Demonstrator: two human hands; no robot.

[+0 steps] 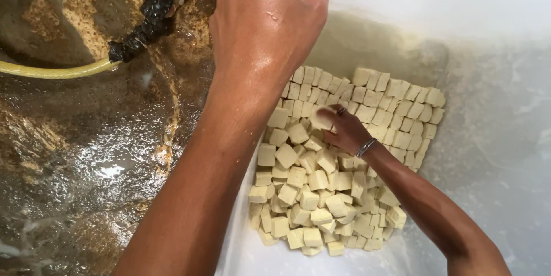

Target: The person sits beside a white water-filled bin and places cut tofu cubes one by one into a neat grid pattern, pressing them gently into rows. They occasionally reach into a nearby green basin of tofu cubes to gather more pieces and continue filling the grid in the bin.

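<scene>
Right hand, fingers curled down among pale tofu cubes, apparently closing on one cube at its fingertips; bracelet on the wrist. Left hand, wet, clamped over the rim of the white tub at about 11 o'clock of the pile. Cubes heaped loosely on the tub floor, spreading from 12 to 6 o'clock around the right hand. Likely soft, wet, slippery and quick to crumble: best cupped from beneath or held lightly by opposite flat faces, never pinched at corners. Beyond the tub at 9 o'clock, wet brown floor, yellow hose and black plastic wrap.
</scene>
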